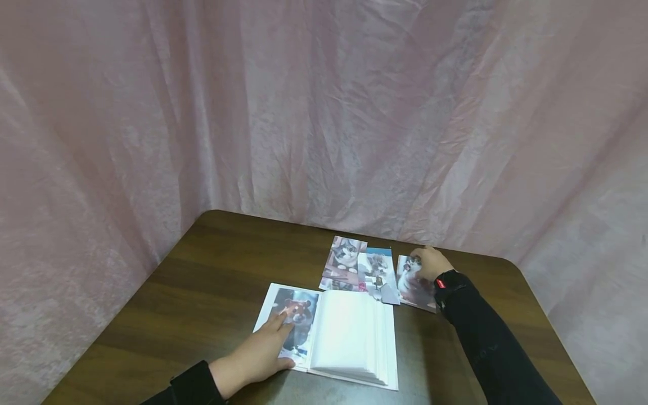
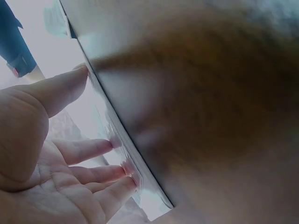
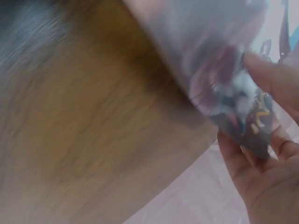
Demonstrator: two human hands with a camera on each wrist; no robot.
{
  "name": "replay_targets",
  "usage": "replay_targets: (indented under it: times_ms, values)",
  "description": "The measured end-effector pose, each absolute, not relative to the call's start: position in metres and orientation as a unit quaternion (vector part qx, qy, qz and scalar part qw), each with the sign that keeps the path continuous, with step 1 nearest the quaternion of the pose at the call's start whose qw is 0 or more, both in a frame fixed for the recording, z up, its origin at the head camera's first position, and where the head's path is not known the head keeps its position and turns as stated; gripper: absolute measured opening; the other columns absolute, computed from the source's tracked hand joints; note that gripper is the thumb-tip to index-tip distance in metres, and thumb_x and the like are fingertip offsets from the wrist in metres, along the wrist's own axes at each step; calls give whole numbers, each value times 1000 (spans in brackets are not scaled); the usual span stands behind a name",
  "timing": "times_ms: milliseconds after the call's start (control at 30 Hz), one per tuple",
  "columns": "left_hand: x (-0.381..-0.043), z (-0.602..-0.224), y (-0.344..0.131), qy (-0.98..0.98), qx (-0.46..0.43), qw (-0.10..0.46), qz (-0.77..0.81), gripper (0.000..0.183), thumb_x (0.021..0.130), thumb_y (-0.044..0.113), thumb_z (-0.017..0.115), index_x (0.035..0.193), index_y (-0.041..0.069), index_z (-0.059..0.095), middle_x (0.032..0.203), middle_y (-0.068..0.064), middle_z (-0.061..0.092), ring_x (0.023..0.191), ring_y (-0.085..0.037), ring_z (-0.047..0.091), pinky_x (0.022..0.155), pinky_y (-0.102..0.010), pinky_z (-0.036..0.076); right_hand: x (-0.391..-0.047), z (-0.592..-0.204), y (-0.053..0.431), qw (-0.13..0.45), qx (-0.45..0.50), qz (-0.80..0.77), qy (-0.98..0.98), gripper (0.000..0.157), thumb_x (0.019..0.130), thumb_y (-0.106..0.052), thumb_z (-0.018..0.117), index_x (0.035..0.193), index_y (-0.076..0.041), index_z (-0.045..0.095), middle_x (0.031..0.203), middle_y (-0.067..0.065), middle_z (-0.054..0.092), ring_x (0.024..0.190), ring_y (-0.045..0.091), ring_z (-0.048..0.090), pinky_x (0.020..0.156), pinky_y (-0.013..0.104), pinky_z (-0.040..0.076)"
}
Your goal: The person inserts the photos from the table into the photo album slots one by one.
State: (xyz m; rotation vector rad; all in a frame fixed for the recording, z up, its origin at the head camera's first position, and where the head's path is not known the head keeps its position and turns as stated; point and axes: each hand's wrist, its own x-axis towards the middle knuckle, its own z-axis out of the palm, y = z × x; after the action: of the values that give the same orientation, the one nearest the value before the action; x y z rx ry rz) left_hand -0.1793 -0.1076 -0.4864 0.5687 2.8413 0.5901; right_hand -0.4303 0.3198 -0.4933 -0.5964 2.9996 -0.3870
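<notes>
An open photo album (image 1: pixel 344 332) lies on the table, with a picture of a bear-like animal (image 1: pixel 305 332) on its left page. My left hand (image 1: pixel 255 350) rests on that page, fingers extended over the picture and thumb at the album's lower edge. In the left wrist view the fingertips (image 2: pixel 126 182) touch the page. Off to the right, my right hand (image 1: pixel 432 264) pinches a cat photo (image 1: pixel 411 289) by its far edge. The right wrist view shows the photo (image 3: pixel 219 65) raised at a slant, thumb on its face and fingers behind.
Several more photos lie overlapping behind the album: a grey-and-white cat photo (image 1: pixel 345 256) and another animal photo (image 1: pixel 377 273) whose near end overlaps the album's far edge. The brown table (image 1: pixel 202 281) meets a pink curtain (image 1: pixel 314 112) at its back and sides.
</notes>
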Motion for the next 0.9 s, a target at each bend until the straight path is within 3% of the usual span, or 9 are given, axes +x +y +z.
replay_targets:
  times_ms: [133, 267, 600, 767, 833, 900]
  values:
    - [-179, -487, -108, 957, 194, 88, 199, 74, 84, 36, 80, 136, -10, 54, 150, -33, 39, 140, -51, 34, 108, -60, 37, -422, -493, 324, 22, -188, -129, 974, 45, 76, 15, 62, 120, 3, 66, 111, 21, 60, 90, 31, 60, 75, 44, 52]
    - [-180, -488, -109, 958, 194, 82, 195, 74, 83, 35, 81, 135, -10, 55, 149, -33, 40, 139, -51, 35, 108, -60, 37, -416, -491, 330, 9, -185, -124, 975, 50, 77, 22, 44, 117, 2, 68, 108, 20, 61, 95, 31, 63, 80, 46, 53]
    - [-183, -485, -106, 958, 187, 76, 203, 73, 81, 33, 84, 134, -9, 56, 147, -33, 41, 138, -50, 35, 108, -60, 37, -413, -458, 344, -3, -169, -152, 974, 45, 82, 19, 43, 116, 4, 68, 111, 28, 63, 101, 40, 60, 82, 51, 51]
    - [-183, -483, -105, 958, 180, 67, 215, 72, 82, 31, 83, 135, -9, 55, 144, -33, 43, 136, -49, 37, 108, -59, 38, -408, -441, 349, 28, -143, -221, 964, 49, 82, 15, 36, 121, 4, 65, 116, 32, 60, 70, 29, 60, 59, 41, 55]
    - [-185, -484, -104, 958, 183, 60, 214, 71, 83, 31, 81, 136, -9, 55, 142, -31, 45, 134, -46, 41, 107, -56, 40, -405, -434, 352, 40, -131, -248, 959, 50, 83, 14, 35, 123, 3, 64, 120, 33, 58, 60, 24, 54, 48, 35, 50]
    - [-187, -484, -102, 957, 193, 54, 211, 71, 85, 32, 80, 137, -8, 54, 142, -30, 46, 134, -44, 42, 106, -53, 42, -402, -428, 354, 29, -132, -254, 958, 48, 83, 13, 38, 121, 2, 65, 123, 33, 59, 66, 24, 56, 52, 32, 46]
